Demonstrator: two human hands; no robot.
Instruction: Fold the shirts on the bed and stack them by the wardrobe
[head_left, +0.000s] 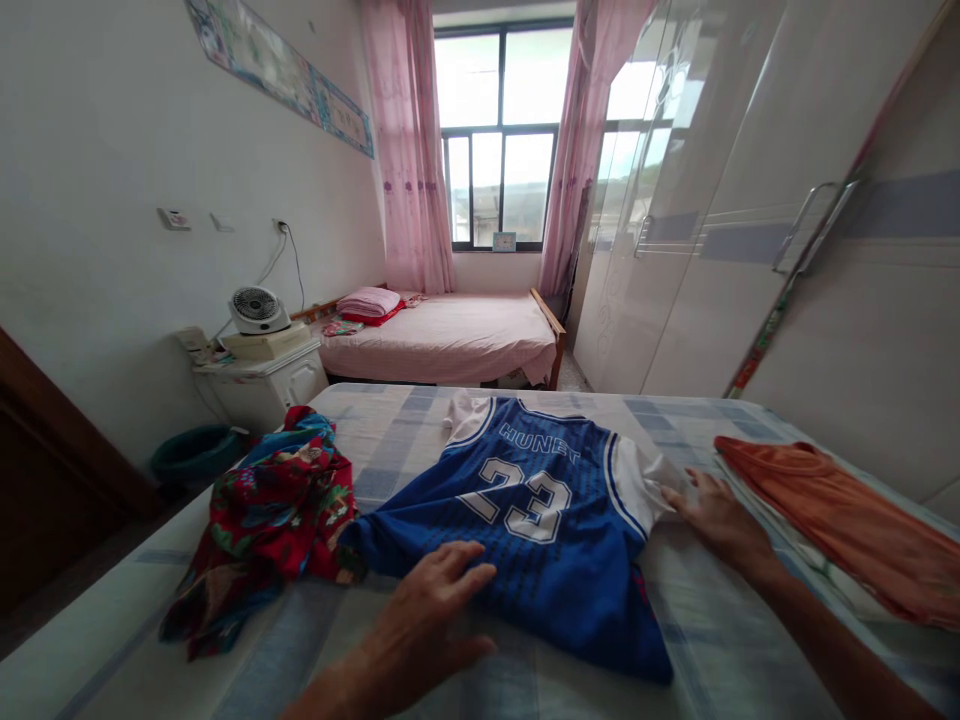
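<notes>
A blue jersey (540, 560) with white sleeves, the number 23 and lettering lies spread, back side up, on the bed with the checked sheet (390, 430). Its lower part is wrinkled and skewed. My left hand (427, 630) is over the jersey's lower left part, thumb and fingers apart, holding nothing; whether it touches the cloth is unclear. Beside the white right sleeve (649, 475) is my right hand (716, 515), its fingers outstretched and their tips at the sleeve's edge. To the left lies a crumpled red floral cloth (277, 510).
Folded clothes with an orange garment (840, 520) on top lie at the right. Beyond stand a pink-covered bed (465, 335) and a white nightstand (281, 375) with a fan (259, 309). A glossy wardrobe (697, 300) lines the right. A dark green bin (199, 455) is at left.
</notes>
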